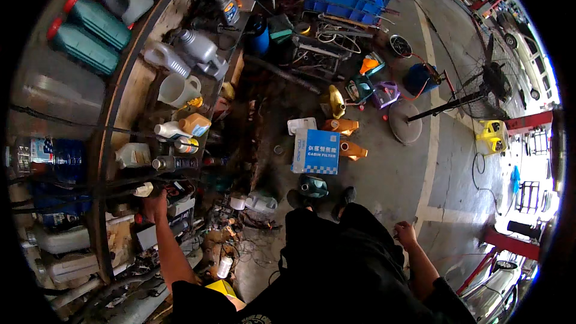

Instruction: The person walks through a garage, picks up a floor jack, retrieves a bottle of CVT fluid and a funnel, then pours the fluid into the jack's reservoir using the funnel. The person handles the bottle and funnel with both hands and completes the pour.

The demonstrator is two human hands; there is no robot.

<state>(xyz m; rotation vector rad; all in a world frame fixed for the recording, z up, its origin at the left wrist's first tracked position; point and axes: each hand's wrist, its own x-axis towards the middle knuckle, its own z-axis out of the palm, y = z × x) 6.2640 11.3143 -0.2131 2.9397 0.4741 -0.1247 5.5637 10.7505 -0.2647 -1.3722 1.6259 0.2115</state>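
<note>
**Left hand on a crowded worktop, right hand free over open floor**

Down at the left, the left hand [155, 204] reaches onto a cluttered worktop [129, 93] and rests among dark boxes and small cans [179, 195]. Its fingers are curled down into the clutter; whether they grip anything cannot be told from this view. Just beyond the hand lie a dark spray can [174, 162] on its side, a white jug [132, 155] and an orange bottle [195, 124]. Farther up the worktop stand a white measuring jug [177, 90] and grey oil bottles [198, 48]. Two green canisters [90, 30] with red caps sit on the far side of a curved dark rail that bounds the worktop. The worktop's right edge drops to a narrow strip of floor packed with cables and scraps, leaving little room near the left arm.

The right hand [405, 234] hangs beside the person's dark trousers, fingers loosely curled and holding nothing. Around it the concrete floor [420, 168] is open, marked by white painted lines. Ahead of the feet stand a blue and white carton [316, 151] and orange bottles [345, 138]. A pedestal fan [492, 84] stands well apart to the right.
</note>
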